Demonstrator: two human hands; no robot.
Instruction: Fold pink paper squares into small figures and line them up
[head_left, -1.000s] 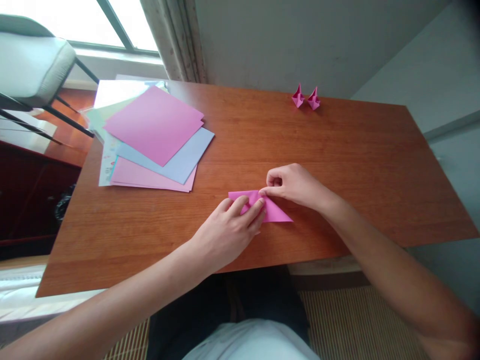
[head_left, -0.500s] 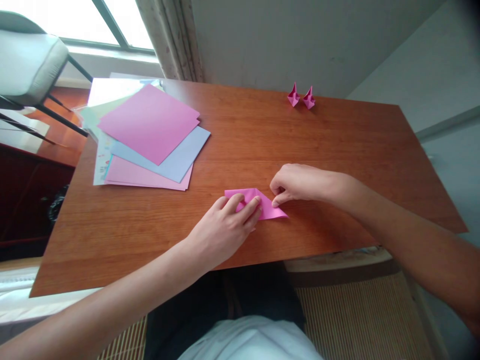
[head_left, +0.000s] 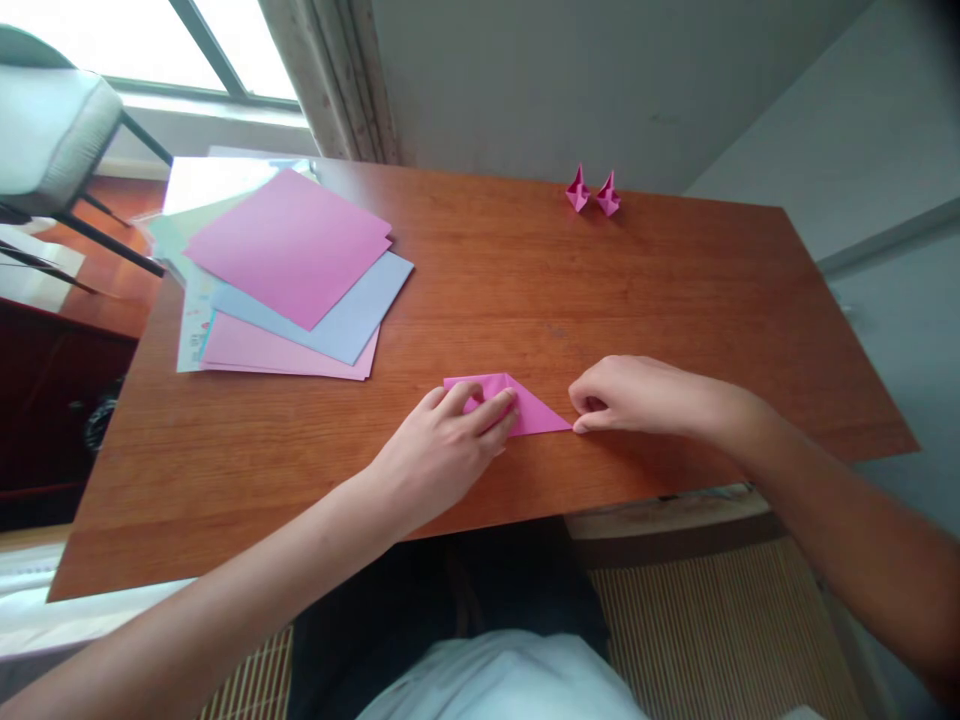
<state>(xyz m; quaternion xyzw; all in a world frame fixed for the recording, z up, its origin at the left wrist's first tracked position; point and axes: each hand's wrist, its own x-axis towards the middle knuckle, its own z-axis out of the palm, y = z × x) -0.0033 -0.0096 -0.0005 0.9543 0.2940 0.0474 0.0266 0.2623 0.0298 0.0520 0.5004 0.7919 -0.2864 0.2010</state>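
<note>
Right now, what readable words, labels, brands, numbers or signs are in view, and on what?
Readable text: none.
Patterned sheet, left edge of the pile: small coloured marks, too blurred to read or confirm as letters.
Folded pink paper under the left hand: no lettering visible.
Top pink sheet and blue sheet: no lettering visible.

From my end I've got a piece of bright pink paper (head_left: pixel 535 414), folded, lying pretty flat near the close edge of the surface (head_left: pixel 480 310). Straight top edge, then it slants down to a sharp point on the right. Left part's mostly covered, can't read those folds.
</note>
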